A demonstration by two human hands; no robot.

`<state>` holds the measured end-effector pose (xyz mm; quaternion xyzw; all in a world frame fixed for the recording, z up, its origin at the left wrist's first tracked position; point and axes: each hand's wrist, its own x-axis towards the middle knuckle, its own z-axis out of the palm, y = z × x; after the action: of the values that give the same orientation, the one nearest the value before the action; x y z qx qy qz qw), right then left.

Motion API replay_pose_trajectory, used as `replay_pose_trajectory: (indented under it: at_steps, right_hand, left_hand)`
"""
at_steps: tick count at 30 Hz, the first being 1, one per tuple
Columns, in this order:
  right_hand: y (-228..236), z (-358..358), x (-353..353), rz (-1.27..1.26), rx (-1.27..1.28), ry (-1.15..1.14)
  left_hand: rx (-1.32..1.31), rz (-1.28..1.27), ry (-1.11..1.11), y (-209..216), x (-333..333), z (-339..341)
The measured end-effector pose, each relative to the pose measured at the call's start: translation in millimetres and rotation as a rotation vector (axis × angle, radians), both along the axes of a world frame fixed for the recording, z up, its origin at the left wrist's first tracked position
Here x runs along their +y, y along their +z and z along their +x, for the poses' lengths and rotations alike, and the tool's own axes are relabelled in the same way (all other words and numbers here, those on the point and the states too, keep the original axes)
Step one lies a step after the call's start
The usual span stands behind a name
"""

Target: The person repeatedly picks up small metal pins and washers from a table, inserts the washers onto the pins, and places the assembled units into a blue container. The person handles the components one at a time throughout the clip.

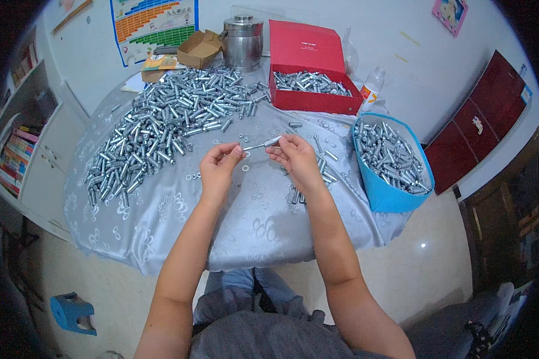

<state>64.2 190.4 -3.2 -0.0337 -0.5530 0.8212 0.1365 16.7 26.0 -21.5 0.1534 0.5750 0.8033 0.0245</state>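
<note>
Over the middle of the table, an expansion bolt (259, 145) stretches between my two hands. My left hand (219, 163) pinches its thin left end between thumb and fingers; whether a nut or washer is also in that pinch is hidden. My right hand (298, 158) grips the thicker, sleeve-like right end. Several small washers or nuts (245, 168) lie on the cloth near my left hand. Loose bolts (330, 155) lie beside and partly beneath my right hand. A large heap of similar metal bolts (176, 107) spreads across the table's left and far side.
An open red box (317, 103) of bolts stands at the back. Bolts also fill a blue fabric bin (395, 202) at the right edge. Behind are a steel canister (243, 45), a cardboard box (199, 51) and a plastic bottle (372, 87). A blue stool (72, 312) stands on the floor, lower left.
</note>
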Motion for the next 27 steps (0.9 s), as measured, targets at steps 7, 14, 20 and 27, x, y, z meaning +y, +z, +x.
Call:
replay_pose_trajectory:
  at_steps: [7, 14, 20, 27]
  right_hand:
    - [-9, -4, -8, -0.024, -0.078, 0.15]
    - [-4, 2, -10, -0.07, -0.074, 0.26]
    - [9, 6, 2, 0.294, -0.175, 0.184]
    - [5, 5, 3, 0.435, -0.039, 0.24]
  left_hand:
    - [0.085, -0.029, -0.042, -2, 6, 5]
    - [-0.006, -0.051, -0.282, -1, 4, 8]
    - [-0.121, -0.077, -0.345, 11, 4, 15]
    - [-0.104, -0.144, -0.301, 1, 12, 17]
